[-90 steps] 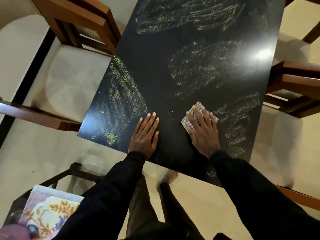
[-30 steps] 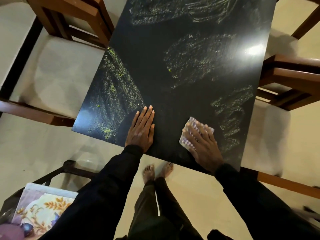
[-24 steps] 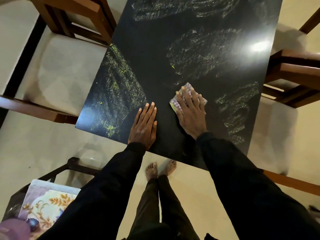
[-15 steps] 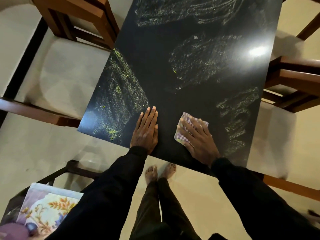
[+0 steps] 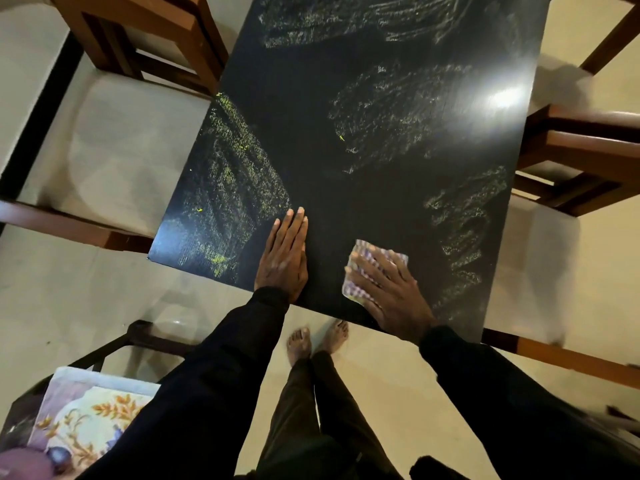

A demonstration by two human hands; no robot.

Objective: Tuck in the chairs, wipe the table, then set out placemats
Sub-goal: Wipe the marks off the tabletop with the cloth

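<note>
While the wipe is under way, stage: second of three; nothing laid out yet.
Table [image 5: 346,98]: black, glossy; the person stands at its near edge.
Chairs: left chair [image 5: 114,150] and right chair [image 5: 588,150], seats reaching under the table's sides; judged tucked in.
Smears [image 5: 235,188]: yellowish streaks in patches at left, centre, right and far end; a dark, clean-looking strip lies between the hands.
Placemats [image 5: 86,414]: floral stack on a dark stand [image 5: 138,336] at lower left, off the table, well apart from both hands.
Right hand [image 5: 391,296]: fingers spread and flat, pressing the cloth onto the table close to the near edge.
Left hand [image 5: 282,261]: flat on the table, fingers straight and together, holding nothing; judged a brace.
Cloth [image 5: 360,249]: checked, folded small, under the right fingers, left of the right-hand smear.
Change: under a second ago the cloth lay further up, close beside the left hand; it has come back toward the near edge and rightward. Left hand unmoved.
Meaning: strokes cover only the near middle; most smears look untouched, so wiping is judged well short of done.
</note>
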